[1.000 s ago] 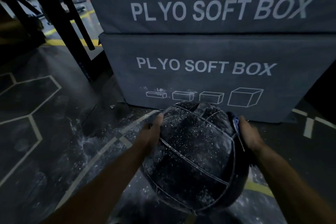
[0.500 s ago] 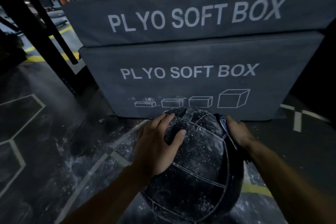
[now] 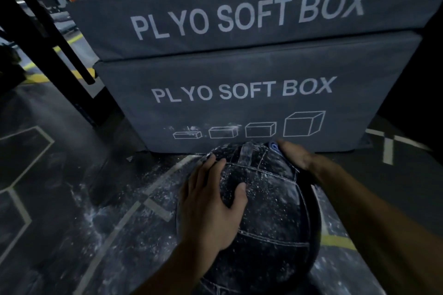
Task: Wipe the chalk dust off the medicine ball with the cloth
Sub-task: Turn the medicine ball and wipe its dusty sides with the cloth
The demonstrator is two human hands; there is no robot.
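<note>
A big black medicine ball (image 3: 268, 213) with white stitching sits on the floor in front of me, speckled with white chalk dust. My left hand (image 3: 211, 203) lies flat on its upper left side, fingers spread and straight. My right hand (image 3: 293, 154) is at the ball's far upper right and presses a dark cloth with a blue edge (image 3: 273, 145) against it. Most of the cloth is hidden under that hand.
Two stacked grey plyo soft boxes (image 3: 239, 103) stand right behind the ball. Black rack posts (image 3: 45, 38) rise at the left. The dark gym floor (image 3: 72, 199) has white and yellow lines and scattered chalk dust around the ball.
My left hand has slid from the ball's left edge up onto its top left. My right hand with the cloth has moved up toward the ball's far top. The view came closer to the boxes.
</note>
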